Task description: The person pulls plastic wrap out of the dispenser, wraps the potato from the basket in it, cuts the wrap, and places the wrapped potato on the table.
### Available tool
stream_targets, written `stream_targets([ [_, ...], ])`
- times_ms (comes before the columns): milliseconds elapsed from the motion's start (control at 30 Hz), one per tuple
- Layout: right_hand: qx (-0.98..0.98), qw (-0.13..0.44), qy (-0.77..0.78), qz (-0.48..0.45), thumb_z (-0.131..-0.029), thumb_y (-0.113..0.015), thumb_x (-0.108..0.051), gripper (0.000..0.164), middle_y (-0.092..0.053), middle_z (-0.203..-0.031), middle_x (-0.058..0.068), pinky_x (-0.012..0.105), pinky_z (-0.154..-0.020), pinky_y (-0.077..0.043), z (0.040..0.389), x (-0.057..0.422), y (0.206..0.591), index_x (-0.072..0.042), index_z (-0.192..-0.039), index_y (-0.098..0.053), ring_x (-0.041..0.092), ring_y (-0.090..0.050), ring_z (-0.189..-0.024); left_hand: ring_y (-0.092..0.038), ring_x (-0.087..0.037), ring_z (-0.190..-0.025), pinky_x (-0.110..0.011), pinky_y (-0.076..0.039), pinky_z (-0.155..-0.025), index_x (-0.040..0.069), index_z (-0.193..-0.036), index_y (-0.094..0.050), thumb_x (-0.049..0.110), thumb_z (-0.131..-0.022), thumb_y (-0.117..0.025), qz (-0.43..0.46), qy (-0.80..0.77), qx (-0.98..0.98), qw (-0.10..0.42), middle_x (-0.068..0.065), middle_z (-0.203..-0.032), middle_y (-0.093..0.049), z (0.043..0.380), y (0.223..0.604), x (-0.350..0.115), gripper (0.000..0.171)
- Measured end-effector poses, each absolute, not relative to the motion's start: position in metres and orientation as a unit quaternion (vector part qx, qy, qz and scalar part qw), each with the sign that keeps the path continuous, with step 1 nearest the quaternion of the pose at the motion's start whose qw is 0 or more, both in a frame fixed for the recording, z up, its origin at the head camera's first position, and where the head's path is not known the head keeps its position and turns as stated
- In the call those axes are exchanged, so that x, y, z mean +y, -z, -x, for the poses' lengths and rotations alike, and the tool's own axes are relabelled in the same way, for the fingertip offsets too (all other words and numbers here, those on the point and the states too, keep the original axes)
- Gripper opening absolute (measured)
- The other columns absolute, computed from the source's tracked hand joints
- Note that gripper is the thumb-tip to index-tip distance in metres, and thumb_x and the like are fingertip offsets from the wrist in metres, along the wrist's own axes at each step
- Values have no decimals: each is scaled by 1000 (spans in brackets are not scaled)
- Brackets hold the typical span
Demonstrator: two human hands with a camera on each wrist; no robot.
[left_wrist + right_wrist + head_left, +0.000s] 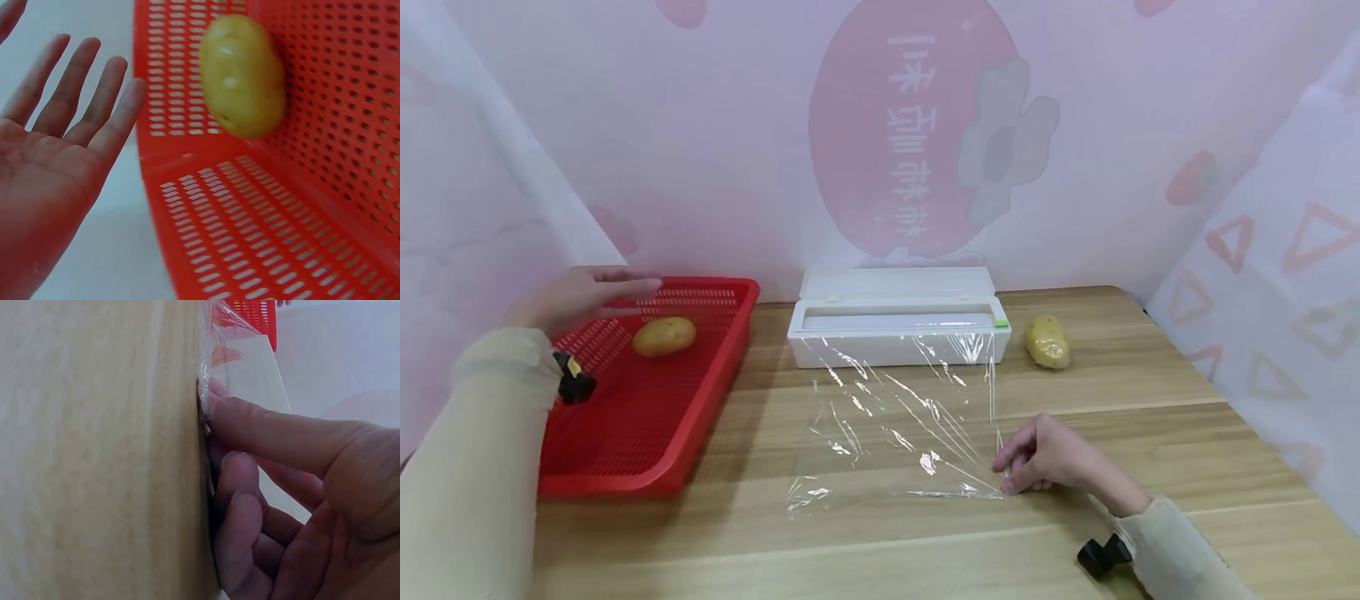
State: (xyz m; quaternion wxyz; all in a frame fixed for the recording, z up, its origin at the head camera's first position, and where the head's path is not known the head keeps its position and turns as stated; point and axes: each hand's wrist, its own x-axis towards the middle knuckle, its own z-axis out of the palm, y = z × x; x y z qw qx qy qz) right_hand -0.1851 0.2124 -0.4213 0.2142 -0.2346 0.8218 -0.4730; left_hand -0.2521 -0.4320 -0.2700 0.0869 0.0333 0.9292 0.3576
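Observation:
Clear cling film point(887, 417) stretches from a white dispenser box point(898, 346) towards me over the wooden table. Its near right corner is pinched between the thumb and fingers of my right hand point(1041, 458), low at the tabletop; in the right wrist view the film point(205, 394) bunches at the thumb tip. My left hand point(583, 296) hovers at the back left of a red plastic basket point(711, 400), fingers spread and straight, holding nothing. Inside the basket lies a yellow potato point(664, 337), seen in the left wrist view as a potato point(242, 78) apart from the fingertips.
A second potato point(1047, 342), shiny as if wrapped in film, sits right of the dispenser. The dispenser's lid point(897, 283) stands raised at the back, and a small green piece point(1002, 323) sits at its right end. Behind the wooden table point(1150, 433) hangs a printed pink cloth point(737, 125).

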Motion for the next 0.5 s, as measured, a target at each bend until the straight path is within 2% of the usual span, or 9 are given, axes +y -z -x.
stream_targets([
  [100,819,216,477,234,-71,-85,-2,20,-65,-64,11,17,-43,-37,183,213,421,1,-88,-75,8,-46,-47,-37,-41,-133,-58,-33,-104,9,-153,-32,55,-95,-55,-23,-349,933,81,-19,-149,-38,251,278,-436,77],
  [200,818,216,480,232,-70,-85,-2,20,-64,-64,11,18,-43,-38,181,213,421,1,-87,-75,8,-46,-47,-37,-38,-132,-41,-46,-96,10,-153,-33,55,-95,-56,-11,-350,934,76,-17,-149,-37,252,285,-440,77],
  [267,817,218,482,231,-70,-86,-1,20,-64,-64,11,17,-43,-38,180,213,421,1,-87,-75,8,-46,-47,-38,-34,-131,-29,-48,-89,10,-152,-34,54,-95,-56,-8,-359,931,71,-15,-149,-36,254,290,-443,75],
  [333,817,218,481,229,-71,-85,-1,20,-64,-64,11,17,-43,-38,178,213,420,1,-87,-75,8,-46,-47,-45,-21,-125,-20,-49,-82,9,-150,-37,53,-96,-57,-8,-367,928,57,-13,-147,-38,254,294,-445,73],
  [433,819,219,480,226,-70,-86,-2,20,-64,-64,11,18,-43,-38,175,214,419,0,-87,-75,8,-46,-47,-53,-2,-110,-18,-49,-79,6,-148,-39,52,-95,-58,-3,-383,923,30,-12,-144,-41,254,301,-446,73],
  [500,820,220,478,224,-70,-86,-2,20,-64,-64,11,18,-43,-38,174,214,418,0,-88,-75,9,-46,-47,-54,0,-106,-18,-50,-80,6,-148,-40,53,-94,-59,6,-383,924,18,-11,-143,-41,252,304,-447,74],
])
